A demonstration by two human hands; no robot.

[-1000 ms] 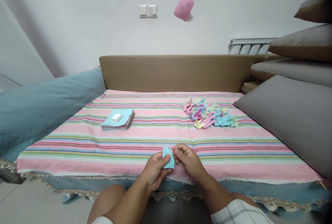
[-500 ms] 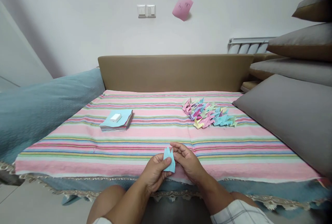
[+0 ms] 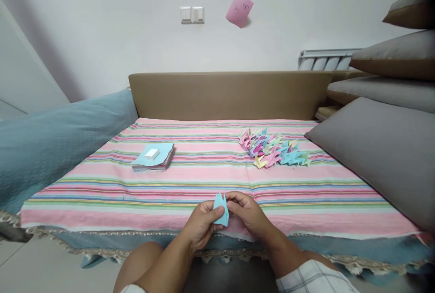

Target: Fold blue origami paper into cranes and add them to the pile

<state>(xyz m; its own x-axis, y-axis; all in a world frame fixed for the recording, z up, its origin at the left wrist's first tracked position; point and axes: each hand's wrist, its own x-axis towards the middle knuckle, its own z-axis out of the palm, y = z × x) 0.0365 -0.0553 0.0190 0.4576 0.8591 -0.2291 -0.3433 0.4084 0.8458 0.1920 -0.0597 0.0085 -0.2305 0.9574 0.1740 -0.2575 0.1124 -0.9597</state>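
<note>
Light-blue folded paper piece with pointed tips [image 3: 221, 203], pinched in my left hand [image 3: 202, 224], thumb on its face. My right hand [image 3: 250, 215] curls at its right edge; can't tell if pinching. Beyond, on pink multicolour-striped cloth [image 3: 204, 175]: left, square coloured-paper stack [image 3: 164, 153], small white rectangular block [image 3: 152, 153] on top; right, multicoloured folded-paper birds [image 3: 272, 152], bunched.

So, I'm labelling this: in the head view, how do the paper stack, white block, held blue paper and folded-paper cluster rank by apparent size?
1. Folded-paper cluster
2. Paper stack
3. Held blue paper, partly covered
4. White block
</note>
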